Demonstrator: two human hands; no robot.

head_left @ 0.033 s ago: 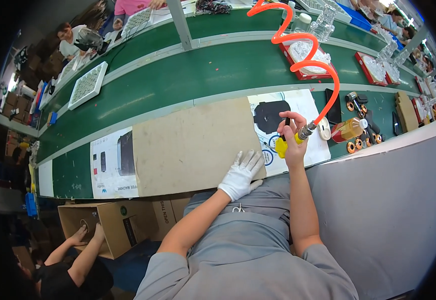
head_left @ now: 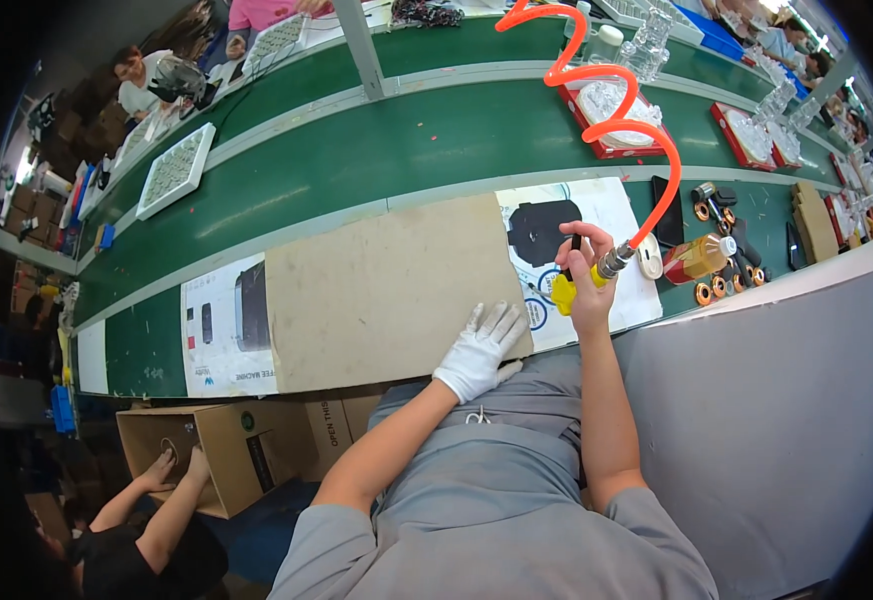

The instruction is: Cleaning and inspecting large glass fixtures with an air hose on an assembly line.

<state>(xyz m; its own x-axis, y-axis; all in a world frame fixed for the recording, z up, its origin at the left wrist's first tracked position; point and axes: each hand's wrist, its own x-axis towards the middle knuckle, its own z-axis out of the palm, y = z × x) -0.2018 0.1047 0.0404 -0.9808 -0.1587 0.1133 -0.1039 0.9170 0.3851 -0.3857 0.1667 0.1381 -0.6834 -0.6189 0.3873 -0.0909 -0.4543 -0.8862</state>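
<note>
My left hand [head_left: 483, 350] wears a white glove and lies flat on the lower right corner of a bare cardboard sheet [head_left: 386, 290], fingers spread and nothing held. My right hand [head_left: 588, 285], bare and raised, is wrapped round a yellow air blow gun [head_left: 563, 295] with a black lever. An orange coiled air hose [head_left: 672, 180] joins the gun at a metal coupling [head_left: 611, 262] and loops up over the bench. Under the right hand lies a printed white sheet [head_left: 616, 210] with a dark machine picture. Part of the gun's grip is hidden by my fingers.
To the right stand a juice bottle [head_left: 696, 260], a round white lid [head_left: 649, 262] and several copper-coloured rings [head_left: 703, 294]. A green conveyor [head_left: 356, 140] carries red boxes [head_left: 626, 148] and a white tray [head_left: 176, 170]. At lower left, a person's arms [head_left: 161, 515] reach into a carton [head_left: 221, 450].
</note>
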